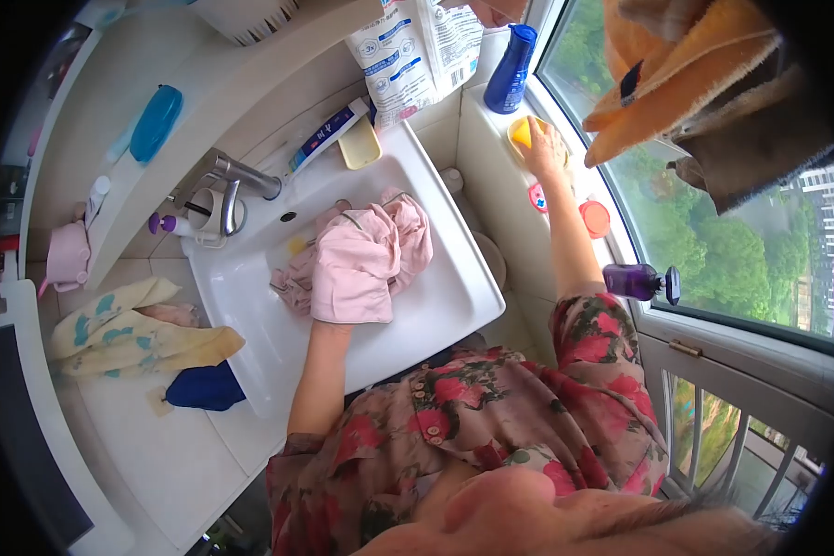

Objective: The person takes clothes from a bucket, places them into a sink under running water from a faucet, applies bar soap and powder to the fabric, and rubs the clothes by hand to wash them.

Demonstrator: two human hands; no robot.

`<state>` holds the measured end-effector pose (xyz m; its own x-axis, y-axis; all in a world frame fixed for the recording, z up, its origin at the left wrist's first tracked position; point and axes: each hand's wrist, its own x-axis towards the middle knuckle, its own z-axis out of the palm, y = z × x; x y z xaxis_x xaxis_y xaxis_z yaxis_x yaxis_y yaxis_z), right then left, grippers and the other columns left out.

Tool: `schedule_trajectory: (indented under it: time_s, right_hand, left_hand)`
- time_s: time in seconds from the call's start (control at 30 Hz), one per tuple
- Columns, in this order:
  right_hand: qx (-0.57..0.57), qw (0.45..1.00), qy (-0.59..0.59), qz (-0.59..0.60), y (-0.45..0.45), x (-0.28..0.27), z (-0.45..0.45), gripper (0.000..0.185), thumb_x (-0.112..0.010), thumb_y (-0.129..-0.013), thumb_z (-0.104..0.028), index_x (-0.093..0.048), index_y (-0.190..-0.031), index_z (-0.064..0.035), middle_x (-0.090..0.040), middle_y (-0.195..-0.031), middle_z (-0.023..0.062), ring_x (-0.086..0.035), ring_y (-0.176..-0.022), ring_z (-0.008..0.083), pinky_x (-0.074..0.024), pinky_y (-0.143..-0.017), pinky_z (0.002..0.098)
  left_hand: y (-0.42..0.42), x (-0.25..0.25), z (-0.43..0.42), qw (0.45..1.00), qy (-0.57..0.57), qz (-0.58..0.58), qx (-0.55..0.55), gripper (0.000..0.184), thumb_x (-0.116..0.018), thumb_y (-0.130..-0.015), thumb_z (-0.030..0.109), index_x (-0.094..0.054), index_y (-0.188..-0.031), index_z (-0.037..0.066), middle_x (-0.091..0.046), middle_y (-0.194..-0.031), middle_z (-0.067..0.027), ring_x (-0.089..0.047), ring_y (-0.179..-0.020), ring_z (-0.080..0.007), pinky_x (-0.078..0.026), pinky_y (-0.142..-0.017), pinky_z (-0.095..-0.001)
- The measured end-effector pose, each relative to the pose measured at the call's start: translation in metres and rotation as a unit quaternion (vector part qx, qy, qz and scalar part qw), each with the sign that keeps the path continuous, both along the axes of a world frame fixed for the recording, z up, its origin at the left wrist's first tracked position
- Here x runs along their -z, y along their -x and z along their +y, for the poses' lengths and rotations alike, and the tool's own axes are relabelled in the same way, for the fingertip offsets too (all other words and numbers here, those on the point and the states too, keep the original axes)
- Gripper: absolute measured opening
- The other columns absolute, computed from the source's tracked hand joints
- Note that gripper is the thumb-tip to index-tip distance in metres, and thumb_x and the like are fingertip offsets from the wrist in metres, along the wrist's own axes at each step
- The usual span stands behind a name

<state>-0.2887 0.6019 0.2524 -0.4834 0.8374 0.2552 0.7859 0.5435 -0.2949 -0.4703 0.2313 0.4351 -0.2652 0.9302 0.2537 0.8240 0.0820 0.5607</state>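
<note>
Closest to us, part of the person's head (500, 500) sits over a floral shirt (445, 394)! Down in the white sink (440, 304), pink cloth (357, 269) covers the left hand, so its grip I can't tell. Over on the ledge (584, 182), the right hand (549, 153) has fingers on a yellow piece (523, 132), firmness unclear, near a blue bottle (510, 72).

Two forearms (574, 246), one pink cloth bundle (357, 269), one sink (435, 292), one faucet (250, 176)
</note>
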Motion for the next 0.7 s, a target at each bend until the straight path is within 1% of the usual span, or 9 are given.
schedule_trajectory:
  time_s: [0.1, 0.13, 0.17, 0.23, 0.3, 0.37, 0.53, 0.6, 0.7]
  right_hand:
    - [-0.086, 0.969, 0.018, 0.232, 0.016, -0.066, -0.077, 0.043, -0.067, -0.079, -0.016, -0.055, -0.118, -0.0057, -0.061, -0.105, 0.0183, -0.061, -0.093, 0.0294, -0.0486, -0.082, 0.0386]
    - [-0.117, 0.936, 0.274, 0.187, 0.019, -0.134, -0.118, 0.040, -0.065, -0.079, -0.010, -0.056, -0.117, -0.0048, -0.064, -0.101, 0.0164, -0.064, -0.085, 0.0255, -0.0501, -0.078, 0.0367]
    - [-0.185, 0.932, 0.275, 0.148, 0.026, -0.156, -0.155, 0.041, -0.063, -0.078, -0.005, -0.056, -0.118, -0.0045, -0.064, -0.103, 0.0151, -0.064, -0.081, 0.0230, -0.0507, -0.077, 0.0367]
    - [-0.340, 0.790, 0.477, 0.180, 0.034, -0.176, -0.219, 0.050, -0.073, -0.074, -0.020, -0.056, -0.118, -0.0038, -0.061, -0.112, 0.0199, -0.058, -0.104, 0.0325, -0.0467, -0.086, 0.0401]
    - [-0.517, 0.748, 0.357, 0.213, 0.050, -0.178, -0.283, 0.074, -0.080, -0.068, -0.037, -0.050, -0.129, -0.0051, -0.052, -0.125, 0.0217, -0.044, -0.123, 0.0353, -0.0343, -0.102, 0.0423]
    - [-0.446, 0.841, 0.169, 0.255, 0.038, -0.163, -0.312, 0.060, -0.073, -0.075, -0.023, -0.050, -0.127, -0.0043, -0.057, -0.114, 0.0184, -0.055, -0.107, 0.0342, -0.0428, -0.092, 0.0400]
    - [-0.435, 0.801, 0.265, 0.315, 0.072, -0.127, -0.318, 0.044, -0.055, -0.080, -0.001, -0.055, -0.123, -0.0046, -0.058, -0.109, 0.0171, -0.057, -0.096, 0.0321, -0.0475, -0.083, 0.0367]
    - [-0.523, 0.728, 0.337, 0.287, 0.050, -0.145, -0.301, 0.042, -0.057, -0.080, -0.005, -0.055, -0.122, -0.0018, -0.057, -0.111, 0.0174, -0.056, -0.101, 0.0329, -0.0460, -0.087, 0.0378]
    - [-0.538, 0.741, 0.281, 0.287, 0.045, -0.154, -0.321, 0.045, -0.062, -0.080, -0.013, -0.054, -0.122, 0.0014, -0.056, -0.114, 0.0191, -0.052, -0.109, 0.0334, -0.0426, -0.094, 0.0396]
  left_hand:
    - [-0.004, -0.028, 0.011, 0.975, 0.101, 0.195, 0.027, 0.025, -0.051, -0.082, 0.013, -0.056, -0.105, 0.004, -0.061, -0.090, -0.0109, -0.061, -0.081, -0.0255, -0.050, -0.073, -0.0340]
    - [-0.001, -0.027, 0.009, 0.957, 0.112, 0.269, 0.009, 0.025, -0.050, -0.082, 0.015, -0.057, -0.105, 0.005, -0.061, -0.087, -0.0111, -0.061, -0.079, -0.0261, -0.050, -0.070, -0.0347]
    - [-0.004, -0.027, 0.010, 0.933, 0.114, 0.341, -0.007, 0.026, -0.049, -0.082, 0.017, -0.057, -0.104, 0.006, -0.061, -0.083, -0.0112, -0.061, -0.077, -0.0267, -0.049, -0.068, -0.0353]
    - [-0.005, -0.041, 0.006, 0.896, 0.178, 0.407, 0.000, 0.030, -0.054, -0.074, 0.024, -0.059, -0.099, 0.008, -0.060, -0.082, -0.0076, -0.060, -0.074, -0.0225, -0.048, -0.060, -0.0334]
    - [0.001, -0.058, -0.017, 0.953, 0.158, 0.259, 0.008, 0.025, -0.057, -0.074, 0.017, -0.058, -0.097, 0.008, -0.062, -0.088, -0.0057, -0.060, -0.074, -0.0194, -0.048, -0.061, -0.0356]
    - [0.000, -0.022, -0.021, 0.942, 0.150, 0.300, 0.004, 0.025, -0.055, -0.076, 0.018, -0.058, -0.098, 0.009, -0.062, -0.091, -0.0055, -0.060, -0.079, -0.0193, -0.047, -0.066, -0.0351]
    - [0.028, 0.011, -0.053, 0.919, 0.131, 0.369, -0.037, 0.027, -0.048, -0.083, 0.025, -0.059, -0.105, 0.014, -0.060, -0.103, -0.0046, -0.057, -0.099, -0.0187, -0.045, -0.084, -0.0332]
    - [-0.019, -0.037, -0.030, 0.769, 0.405, 0.493, -0.038, 0.027, -0.047, -0.084, 0.025, -0.058, -0.105, 0.013, -0.059, -0.107, -0.0049, -0.055, -0.102, -0.0174, -0.042, -0.090, -0.0335]
    - [0.026, 0.026, -0.058, 0.835, 0.249, 0.486, -0.067, 0.025, -0.046, -0.085, 0.025, -0.058, -0.104, 0.014, -0.059, -0.107, -0.0045, -0.056, -0.101, -0.0181, -0.042, -0.090, -0.0338]
